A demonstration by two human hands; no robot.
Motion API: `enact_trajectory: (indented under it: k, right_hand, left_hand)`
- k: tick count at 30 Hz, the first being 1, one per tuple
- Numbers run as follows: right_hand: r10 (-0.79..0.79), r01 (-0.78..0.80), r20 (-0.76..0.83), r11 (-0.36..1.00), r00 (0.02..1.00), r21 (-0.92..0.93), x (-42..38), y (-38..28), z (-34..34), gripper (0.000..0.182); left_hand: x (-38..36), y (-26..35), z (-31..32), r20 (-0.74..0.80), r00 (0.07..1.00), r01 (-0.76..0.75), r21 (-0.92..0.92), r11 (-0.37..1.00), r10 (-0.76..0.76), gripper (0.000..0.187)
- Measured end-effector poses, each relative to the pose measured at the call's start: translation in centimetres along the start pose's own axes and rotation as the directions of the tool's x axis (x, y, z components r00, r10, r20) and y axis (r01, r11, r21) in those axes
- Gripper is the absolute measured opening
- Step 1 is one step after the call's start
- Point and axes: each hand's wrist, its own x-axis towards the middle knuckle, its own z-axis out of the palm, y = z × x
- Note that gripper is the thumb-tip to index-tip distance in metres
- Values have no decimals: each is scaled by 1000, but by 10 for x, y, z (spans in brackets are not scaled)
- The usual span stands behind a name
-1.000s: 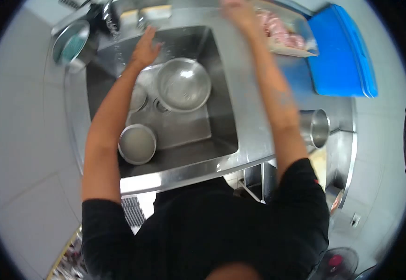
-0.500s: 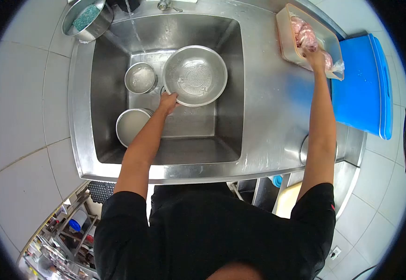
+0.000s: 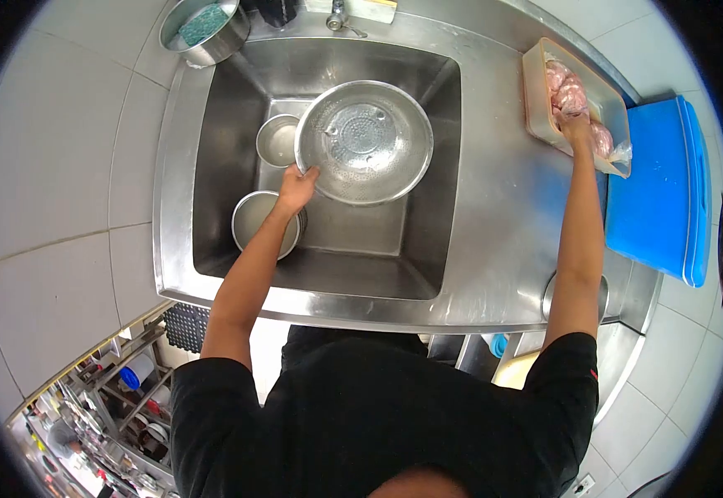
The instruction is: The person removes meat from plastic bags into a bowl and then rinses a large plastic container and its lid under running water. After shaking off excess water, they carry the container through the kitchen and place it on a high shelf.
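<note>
A metal colander with a perforated bottom is held over the sink by my left hand, its fingers closed on the near-left rim. It partly covers a small metal pot in the sink. Nearer to me, a larger round pot holds cloudy liquid, partly behind my left forearm. Far to the right, my right hand reaches into a pale plastic container and grips pink meat that looks wrapped in clear plastic. Its fingertips are partly hidden.
The steel sink has a faucet at its back edge. A metal pot with a green scouring pad stands at the back left corner. Beside the container is a blue cooler lid. A round metal item shows beneath my right forearm.
The colander looks larger and closer, lifted by my left hand. My right hand stays at the meat. The whole view has shifted, and the thin water stream at the back left no longer shows.
</note>
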Motion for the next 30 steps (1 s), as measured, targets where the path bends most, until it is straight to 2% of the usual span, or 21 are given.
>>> enact_trajectory:
  k: [1, 2, 3, 4, 6, 7, 8, 9, 11, 13, 15, 16, 17, 18, 19, 20, 24, 26, 28, 30]
  right_hand:
    - [-36, 36, 16, 999, 999, -13, 22, 10, 17, 71]
    - [-46, 46, 20, 999, 999, -9, 41, 16, 26, 71]
    - [-160, 174, 119, 978, 980, -116, 48, 14, 25, 76]
    - [-257, 305, 227, 929, 939, -209, 52, 11, 27, 82]
    - [-212, 281, 282, 930, 936, -236, 52, 11, 26, 82]
    - [-177, 202, 165, 968, 970, -151, 48, 14, 27, 77]
    - [-126, 128, 50, 990, 991, -56, 44, 16, 28, 74]
    - [-124, 127, 54, 990, 991, -54, 47, 19, 34, 74]
    - [46, -42, -74, 998, 996, 49, 54, 25, 46, 63]
    - [84, -80, -62, 995, 995, 66, 32, 16, 26, 62]
    - [118, -113, -55, 990, 992, 79, 11, 1, 3, 60]
    - [160, -153, -55, 982, 986, 109, 5, -3, -3, 60]
    - [202, -193, -54, 971, 978, 139, -1, -6, -7, 60]
    - [205, -196, -55, 971, 977, 136, -4, -8, -7, 60]
    - [208, -191, -79, 964, 975, 183, -6, -10, -8, 59]
    - [213, -185, -104, 956, 971, 229, -8, -10, -9, 59]
    - [153, -127, -138, 975, 979, 180, -16, -8, -15, 58]
    - [157, -114, -169, 964, 973, 242, -22, -13, -19, 57]
    - [158, -110, -201, 966, 967, 233, -26, -14, -22, 56]
    - [163, -111, -186, 959, 969, 261, -29, -16, -25, 55]
  left_hand:
    - [0, -6, -3, -9, 1000, 3, 0, 1000, -3, 20]
    - [4, -16, -6, -18, 997, -74, 33, 997, 75, 20]
    - [3, -16, -10, -24, 988, -151, 67, 986, 153, 20]
    - [1, -16, -13, -32, 988, -147, 71, 987, 149, 20]
    - [-4, -9, -15, -30, 1000, -5, -18, 1000, 5, 21]
    - [-9, 1, -15, -31, 1000, -1, -14, 1000, 1, 21]
    - [-14, 11, -16, -52, 997, 60, -96, 994, -65, 21]
    - [-17, 16, -16, -67, 989, 117, -177, 977, -130, 22]
    - [-13, 7, -24, -69, 987, 132, -147, 980, -143, 24]
    - [-16, 10, -26, -66, 985, 149, -120, 982, -157, 25]
    - [-25, 30, -24, -77, 979, 187, -8, 982, -187, 25]
    - [-22, 22, -22, -73, 979, 190, -8, 982, -190, 25]
    - [-17, 11, -19, -82, 983, 154, -95, 983, -162, 25]
    - [-13, 8, -15, -94, 987, 114, -182, 977, -133, 25]
    - [-10, 4, -11, -87, 987, 117, -185, 976, -135, 25]
    - [-6, 1, -6, -72, 981, 167, -184, 969, -183, 25]
    - [10, -11, 24, 27, 950, 311, -188, 932, -311, 26]
    - [12, -7, 44, 24, 950, 309, -217, 926, -311, 30]
    - [21, -15, 60, 135, 911, 410, -187, 893, -390, 36]
    - [24, -25, 74, 128, 924, 381, -241, 893, -360, 35]
